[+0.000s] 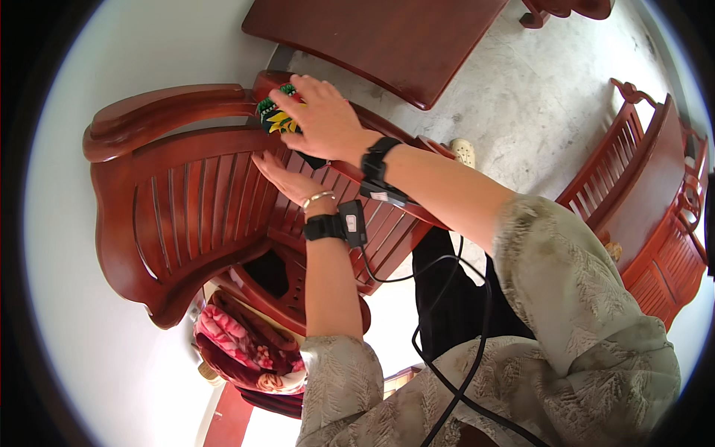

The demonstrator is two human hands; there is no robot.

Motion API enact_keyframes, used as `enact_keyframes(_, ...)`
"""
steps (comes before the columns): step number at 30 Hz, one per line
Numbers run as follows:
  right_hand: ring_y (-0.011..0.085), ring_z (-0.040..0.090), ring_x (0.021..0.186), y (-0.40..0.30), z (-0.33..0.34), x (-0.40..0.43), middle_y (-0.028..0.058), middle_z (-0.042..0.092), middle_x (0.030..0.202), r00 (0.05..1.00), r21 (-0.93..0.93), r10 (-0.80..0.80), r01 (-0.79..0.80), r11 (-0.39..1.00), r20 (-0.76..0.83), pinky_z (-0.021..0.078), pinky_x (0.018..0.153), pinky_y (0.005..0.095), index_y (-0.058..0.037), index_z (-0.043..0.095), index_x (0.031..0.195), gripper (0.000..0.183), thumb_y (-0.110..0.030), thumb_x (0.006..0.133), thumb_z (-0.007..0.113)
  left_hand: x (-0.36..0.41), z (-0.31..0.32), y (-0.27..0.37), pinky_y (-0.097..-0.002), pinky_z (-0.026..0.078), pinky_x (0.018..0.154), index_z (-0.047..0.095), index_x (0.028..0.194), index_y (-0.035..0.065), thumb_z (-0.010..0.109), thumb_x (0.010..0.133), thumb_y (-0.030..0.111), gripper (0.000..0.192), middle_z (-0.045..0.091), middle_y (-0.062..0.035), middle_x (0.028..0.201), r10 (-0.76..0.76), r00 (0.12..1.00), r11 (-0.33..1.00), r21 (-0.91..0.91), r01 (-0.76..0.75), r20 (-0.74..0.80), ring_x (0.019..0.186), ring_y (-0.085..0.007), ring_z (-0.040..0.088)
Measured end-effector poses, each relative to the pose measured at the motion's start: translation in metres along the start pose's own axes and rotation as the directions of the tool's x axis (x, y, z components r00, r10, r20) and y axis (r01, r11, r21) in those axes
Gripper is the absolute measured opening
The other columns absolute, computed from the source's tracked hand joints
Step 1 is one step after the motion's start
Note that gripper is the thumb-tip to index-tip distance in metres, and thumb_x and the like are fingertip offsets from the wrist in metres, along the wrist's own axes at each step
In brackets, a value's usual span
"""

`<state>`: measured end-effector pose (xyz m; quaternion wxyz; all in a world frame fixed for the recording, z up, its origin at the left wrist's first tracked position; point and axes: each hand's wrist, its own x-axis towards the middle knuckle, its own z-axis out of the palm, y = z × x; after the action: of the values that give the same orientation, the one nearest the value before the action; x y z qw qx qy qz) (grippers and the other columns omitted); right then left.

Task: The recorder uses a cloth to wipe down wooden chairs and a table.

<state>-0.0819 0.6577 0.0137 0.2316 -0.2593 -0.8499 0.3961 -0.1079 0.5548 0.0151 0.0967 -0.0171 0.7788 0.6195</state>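
Note:
My right hand [327, 120] reaches over a small patterned item [275, 118], dark with green, yellow and red on it. Its fingers spread across the item's upper side, covering much of it; whether they grip it is hidden. The item is at the far armrest end of a reddish wooden slatted bench [190, 207]. Just below it, my left hand [285, 177] hovers over the bench seat with fingers extended and nothing in it. A light bracelet [319, 198] circles the left wrist. Both wrists wear black strapped devices.
A wooden table [380, 44] stands beyond the bench. Black cables [469, 357] hang before my body. Folded red and pink blankets [246, 346] lie beside the near bench end. A cream clog [463, 152] is on the concrete floor [503, 112]. More wooden furniture [642, 184] stands at right.

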Motion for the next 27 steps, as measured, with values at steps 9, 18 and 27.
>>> enact_keyframes(9, 0.0361, 0.063, 0.103, 0.038, 0.02, 0.03, 0.0193, 0.059, 0.124, 0.892, -0.088, 0.234, -0.216, 0.972, 0.387, 0.0534, 0.082, 0.0464, -0.0068, 0.052, 0.13, 0.044, -0.022, 0.089, 0.058, 0.001, 0.028, -0.049, -0.038, 0.032, 0.112, 0.03, 0.148, -0.0001, 0.033, 0.102, 0.044, 0.064, 0.034, -0.018, 0.153, -0.333, 0.911, 0.943, -0.116, 0.313, -0.244, 0.135, -0.0312, 0.04)
enact_keyframes(18, 0.045, 0.063, 0.09, 0.087, -0.004, 0.008, 0.027, 0.066, 0.095, 0.876, 0.126, 0.366, -0.42, 0.899, 0.313, 0.0513, 0.079, 0.0526, 0.0018, 0.059, 0.097, 0.028, -0.024, 0.093, 0.049, 0.054, 0.079, -0.013, -0.0523, 0.044, 0.096, 0.034, 0.147, 0.0093, 0.031, 0.099, 0.051, 0.064, 0.056, -0.0269, 0.129, -0.17, 0.925, 0.554, 0.743, 0.375, -0.34, 0.117, -0.0432, 0.056)
enact_keyframes(27, 0.0349, 0.062, 0.077, 0.024, 0.023, 0.146, 0.0176, 0.06, 0.081, 0.993, 0.4, -0.113, 0.117, 0.909, -0.034, 0.0519, 0.064, 0.047, -0.001, 0.058, 0.076, 0.017, -0.017, 0.081, 0.057, 0.056, 0.088, -0.009, -0.0559, 0.048, 0.082, 0.035, 0.146, 0.013, 0.034, 0.095, 0.06, 0.069, 0.067, -0.0218, 0.107, -0.347, 0.848, 0.44, 0.729, 0.524, -0.4, 0.097, -0.0433, 0.064)
